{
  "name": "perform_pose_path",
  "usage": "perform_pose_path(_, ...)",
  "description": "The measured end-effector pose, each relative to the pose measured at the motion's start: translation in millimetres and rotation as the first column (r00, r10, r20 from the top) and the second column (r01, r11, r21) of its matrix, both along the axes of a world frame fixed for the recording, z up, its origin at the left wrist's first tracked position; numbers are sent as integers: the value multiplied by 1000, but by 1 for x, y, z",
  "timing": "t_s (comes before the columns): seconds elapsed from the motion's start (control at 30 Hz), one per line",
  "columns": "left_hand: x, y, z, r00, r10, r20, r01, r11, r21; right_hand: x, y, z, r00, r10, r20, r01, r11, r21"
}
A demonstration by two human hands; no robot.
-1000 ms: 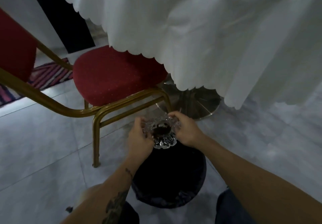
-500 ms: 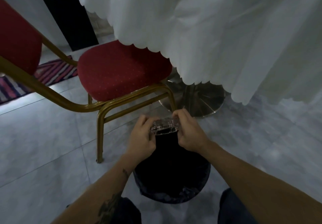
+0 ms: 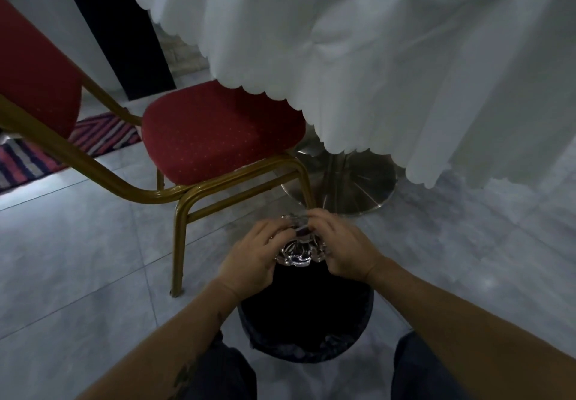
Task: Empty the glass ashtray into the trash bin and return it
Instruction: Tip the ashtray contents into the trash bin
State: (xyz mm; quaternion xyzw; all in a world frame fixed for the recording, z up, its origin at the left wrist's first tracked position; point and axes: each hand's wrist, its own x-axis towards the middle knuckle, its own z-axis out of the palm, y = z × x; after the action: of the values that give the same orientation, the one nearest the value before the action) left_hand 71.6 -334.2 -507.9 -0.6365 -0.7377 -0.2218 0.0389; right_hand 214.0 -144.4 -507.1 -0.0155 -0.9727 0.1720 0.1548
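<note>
I think I am at the dumping step. The black trash bin (image 3: 307, 331) sits on the grey tile floor (image 3: 78, 259), near a red chair (image 3: 218, 131) and a table under a white cloth (image 3: 374, 57). My left hand (image 3: 252, 262) and right hand (image 3: 346, 250) both squeeze the glass ashtray (image 3: 297, 251), tipped over the bin. Next it should go back on the table.

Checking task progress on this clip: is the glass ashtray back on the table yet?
No. Left hand and right hand hold the glass ashtray over the trash bin on the floor.
</note>
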Motion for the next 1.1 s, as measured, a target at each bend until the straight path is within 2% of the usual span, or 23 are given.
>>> perform_pose_path(0.2, 5, -3, -5, 993, -37, -116, 43, 998, 47, 4, -2, -3, 999, 23, -44, -21, 999, 43)
perform_pose_path(0.37, -3, -6, -7, 971, -72, -229, 77, 997, 14, 5, -2, -2, 994, 79, -81, -68, 990, 120)
perform_pose_path(0.67, -3, -10, 5, 952, -58, -300, 76, 996, 49, 1, 1, 5, 979, 138, -151, -116, 982, 146)
perform_pose_path(0.9, -6, -8, 14, 927, -34, -375, 92, 986, 137, -4, 2, 8, 962, 172, -212, -140, 977, 160)
perform_pose_path(1.1, -10, -6, 11, 906, -53, -419, 115, 986, 123, -4, 5, 4, 964, 179, -198, -152, 978, 144)
